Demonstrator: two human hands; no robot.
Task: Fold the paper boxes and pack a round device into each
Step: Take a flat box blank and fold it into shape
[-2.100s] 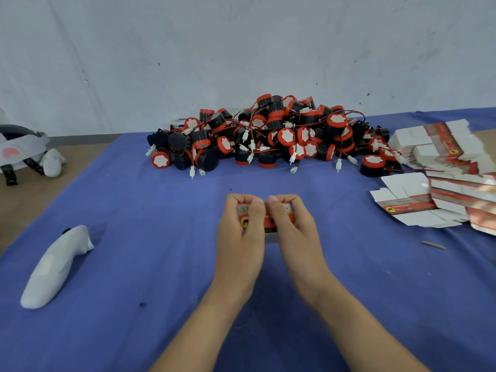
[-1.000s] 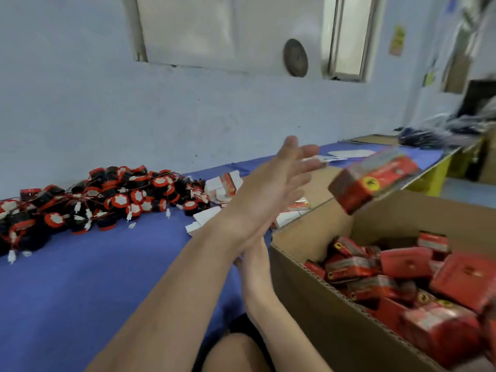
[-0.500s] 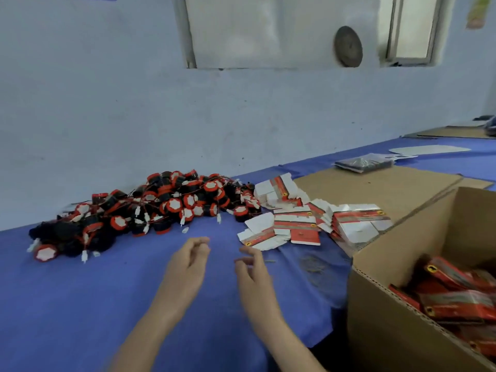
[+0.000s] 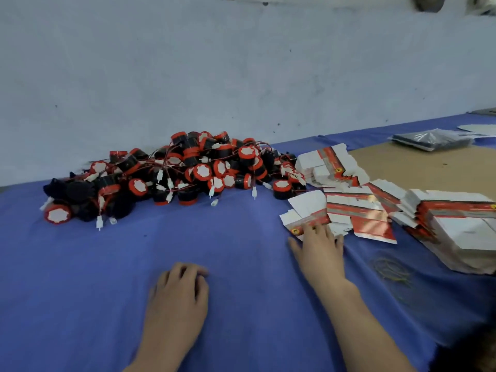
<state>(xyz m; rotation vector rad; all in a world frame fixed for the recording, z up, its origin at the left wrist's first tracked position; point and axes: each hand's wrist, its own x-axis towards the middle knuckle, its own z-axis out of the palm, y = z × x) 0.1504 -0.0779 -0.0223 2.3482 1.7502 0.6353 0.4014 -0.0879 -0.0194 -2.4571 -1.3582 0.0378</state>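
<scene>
The right hand (image 4: pixel 320 249) lies palm down with its fingers straight and spread and its thumb out to the side. The fingertips rest on the near edge of a flat box blank (image 4: pixel 308 210). The hand grips nothing. The blank is unfolded, white with a red printed band, and holds nothing.

Just beyond and outward of this hand, more flat blanks (image 4: pixel 359 210) lie loosely overlapped. Further outward, a thick stack of blanks (image 4: pixel 456 229) lies on its side. A second stack (image 4: pixel 327 162) sits beyond the fingertips, beside the device pile. All visible blanks are flat; none is formed into a box.

The left hand (image 4: pixel 179 289) rests on the blue cloth (image 4: pixel 228 251), well apart from the right hand. Its fingers are loosely curled and hold nothing.

The pile of round devices (image 4: pixel 188 170) lies beyond both hands, near the wall (image 4: pixel 241 63). Each device is black with a red ring and a white face. Red wires with white connectors trail among them. The devices sit loose on the cloth, in no container.

Near the right wrist, on its outer side, a few thin rubber bands (image 4: pixel 389 269) lie on the cloth. Far beyond the stacks, a brown cardboard sheet (image 4: pixel 418 167) covers the surface. A clear-wrapped dark packet (image 4: pixel 429 139) lies at its far edge.
</scene>
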